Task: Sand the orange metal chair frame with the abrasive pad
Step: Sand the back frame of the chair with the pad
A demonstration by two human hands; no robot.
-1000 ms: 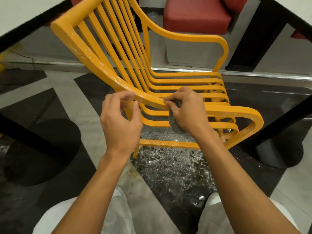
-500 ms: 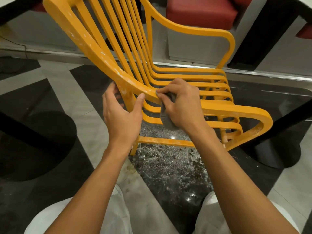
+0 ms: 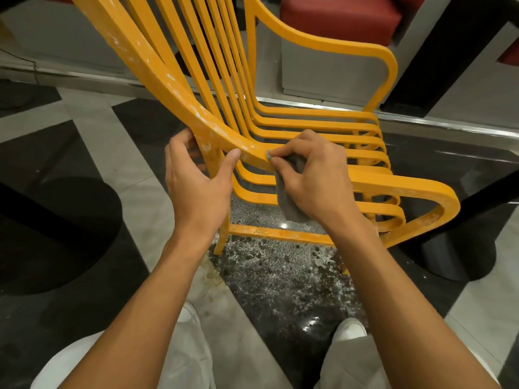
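No text, label, brand, number or sign can be read anywhere in this view.

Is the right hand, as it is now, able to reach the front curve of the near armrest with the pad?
Probably yes. The right hand holds the abrasive pad against that same armrest, and it runs bare from the hand to the front curve.

The chair (image 3: pixel 421 189) stands tilted on the patterned floor (image 3: pixel 92 113), its near rail scuffed white; the left hand (image 3: pixel 196 183) grips the frame where a leg meets the rail, thumb on the rail; the right hand (image 3: pixel 311 178) pinches a grey pad (image 3: pixel 290 206) against the rail just beside it; pale dust (image 3: pixel 280 270) lies beneath; a red cushion (image 3: pixel 337 15) sits behind.
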